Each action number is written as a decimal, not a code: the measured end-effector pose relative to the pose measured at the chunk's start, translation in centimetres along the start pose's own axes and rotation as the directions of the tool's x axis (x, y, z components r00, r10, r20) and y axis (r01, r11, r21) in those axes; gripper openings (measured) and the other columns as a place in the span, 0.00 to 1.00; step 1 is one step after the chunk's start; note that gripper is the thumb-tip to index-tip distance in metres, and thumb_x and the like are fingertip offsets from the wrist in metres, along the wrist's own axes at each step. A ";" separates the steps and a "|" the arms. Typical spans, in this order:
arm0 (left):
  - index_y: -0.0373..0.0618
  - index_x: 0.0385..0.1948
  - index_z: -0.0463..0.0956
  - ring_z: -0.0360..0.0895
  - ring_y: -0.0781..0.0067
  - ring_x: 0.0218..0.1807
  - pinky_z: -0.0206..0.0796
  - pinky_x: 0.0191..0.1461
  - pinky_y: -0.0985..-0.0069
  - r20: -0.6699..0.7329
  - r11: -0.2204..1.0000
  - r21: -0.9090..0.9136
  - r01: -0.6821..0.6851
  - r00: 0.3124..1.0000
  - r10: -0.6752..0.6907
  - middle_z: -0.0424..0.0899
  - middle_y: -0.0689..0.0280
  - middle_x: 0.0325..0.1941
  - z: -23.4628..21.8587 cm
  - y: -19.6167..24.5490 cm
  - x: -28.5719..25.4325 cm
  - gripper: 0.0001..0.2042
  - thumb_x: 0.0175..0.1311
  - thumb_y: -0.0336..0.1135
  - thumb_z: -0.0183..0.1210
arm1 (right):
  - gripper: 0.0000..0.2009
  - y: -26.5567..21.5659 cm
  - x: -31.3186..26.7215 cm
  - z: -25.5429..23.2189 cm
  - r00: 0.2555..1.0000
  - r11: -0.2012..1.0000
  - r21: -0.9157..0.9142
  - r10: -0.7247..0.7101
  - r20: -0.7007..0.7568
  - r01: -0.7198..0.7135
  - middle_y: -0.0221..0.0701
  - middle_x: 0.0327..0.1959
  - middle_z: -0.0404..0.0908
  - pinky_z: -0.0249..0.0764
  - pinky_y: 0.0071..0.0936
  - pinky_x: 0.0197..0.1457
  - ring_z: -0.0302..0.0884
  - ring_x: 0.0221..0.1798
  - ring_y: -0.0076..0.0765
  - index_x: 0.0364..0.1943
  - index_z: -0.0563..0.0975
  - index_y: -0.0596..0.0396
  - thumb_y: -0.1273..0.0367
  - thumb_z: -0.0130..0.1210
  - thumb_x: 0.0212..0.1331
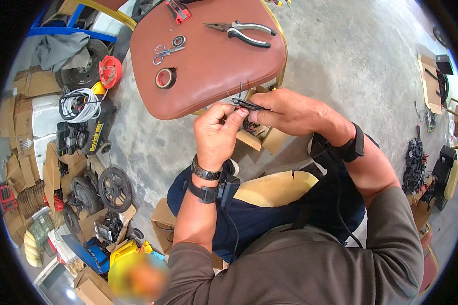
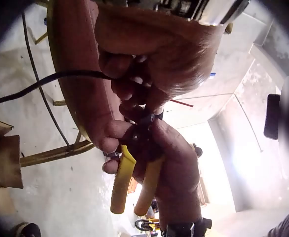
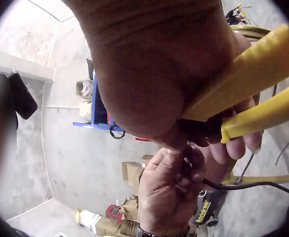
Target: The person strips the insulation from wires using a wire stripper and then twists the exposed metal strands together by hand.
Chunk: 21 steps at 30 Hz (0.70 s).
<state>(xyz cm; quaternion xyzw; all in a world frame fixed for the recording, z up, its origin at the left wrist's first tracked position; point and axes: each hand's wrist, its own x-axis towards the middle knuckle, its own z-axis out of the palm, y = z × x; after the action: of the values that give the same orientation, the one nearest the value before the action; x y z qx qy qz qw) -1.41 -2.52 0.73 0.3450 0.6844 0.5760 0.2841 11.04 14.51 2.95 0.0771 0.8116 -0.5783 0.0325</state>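
Note:
My left hand [image 1: 216, 134] pinches a thin wire with a small red part, just in front of the chair's edge. In the left wrist view a black cable [image 2: 60, 75] runs from the left fingers. My right hand [image 1: 292, 113] grips a tool with yellow handles [image 2: 124, 182], its fingers curled round the dark head; the handles stand apart. The tool's head meets the wire beside the left fingertips, and the fingers hide its jaws. Both hands are close together, almost touching.
On the brown chair seat [image 1: 208, 66] lie pliers [image 1: 244, 33], scissors [image 1: 167, 52], tape rolls [image 1: 165, 78] and a red cutter [image 1: 178, 11]. An open cardboard box [image 1: 249, 141] stands under the hands. Wheels [image 1: 115, 188] and boxes fill the left side.

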 end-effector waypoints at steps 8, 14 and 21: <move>0.36 0.30 0.79 0.73 0.83 0.34 0.67 0.39 0.81 0.034 0.998 0.044 -0.055 0.998 0.053 0.81 0.69 0.31 -0.2 0.3 0.1 0.03 0.61 0.22 0.64 | 0.14 0.2 0.0 0.2 1.000 0.999 0.049 0.008 0.021 -0.009 0.48 0.33 0.79 0.71 0.43 0.43 0.78 0.37 0.53 0.41 0.73 0.63 0.63 0.49 0.67; 0.36 0.29 0.78 0.73 0.83 0.32 0.68 0.36 0.81 0.076 0.995 0.054 -0.087 0.994 0.083 0.80 0.68 0.28 -0.4 0.4 0.2 0.04 0.60 0.22 0.64 | 0.18 0.8 0.4 -0.2 0.977 0.944 0.282 0.124 0.171 -0.169 0.36 0.32 0.79 0.75 0.33 0.41 0.78 0.36 0.31 0.39 0.75 0.61 0.56 0.47 0.71; 0.37 0.29 0.77 0.72 0.83 0.35 0.67 0.40 0.80 0.086 0.999 0.003 -0.047 0.995 0.047 0.80 0.70 0.31 -0.4 0.3 0.2 0.04 0.61 0.22 0.64 | 0.21 1.6 0.7 0.2 0.969 0.870 0.450 0.108 0.222 -0.200 0.35 0.36 0.81 0.79 0.27 0.43 0.79 0.39 0.30 0.42 0.78 0.63 0.55 0.47 0.71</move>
<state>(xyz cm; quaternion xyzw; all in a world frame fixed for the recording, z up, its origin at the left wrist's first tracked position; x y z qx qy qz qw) -1.79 -2.58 1.14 0.3861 0.6647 0.5655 0.2988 10.62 14.89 1.34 0.0917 0.6319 -0.7575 0.1362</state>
